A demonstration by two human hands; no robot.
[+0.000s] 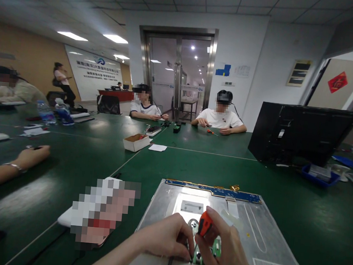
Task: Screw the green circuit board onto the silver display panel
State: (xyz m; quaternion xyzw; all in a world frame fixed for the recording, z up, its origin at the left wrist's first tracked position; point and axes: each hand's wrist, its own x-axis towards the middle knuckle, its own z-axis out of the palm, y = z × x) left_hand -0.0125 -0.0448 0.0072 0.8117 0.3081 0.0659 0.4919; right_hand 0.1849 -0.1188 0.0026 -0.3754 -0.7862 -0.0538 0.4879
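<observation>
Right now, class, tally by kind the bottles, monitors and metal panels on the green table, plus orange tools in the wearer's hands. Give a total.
Bottles: 2
Monitor: 1
Metal panel: 1
Orange tool, in the right hand: 1
Total: 5

On the tabletop (210, 164) before us lies a panel (266, 235), a circuit strip (190, 186) along its far edge, a small circuit board (216, 247) on it beneath our left hand (172, 234) and right hand (230, 252). Left of the panel we see a partly obscured item (107, 217). Toward the tabletop's far edge sits a box (136, 142), paper (158, 147) just right of it. Beyond the panel's far right corner stands a monitor (300, 135).
</observation>
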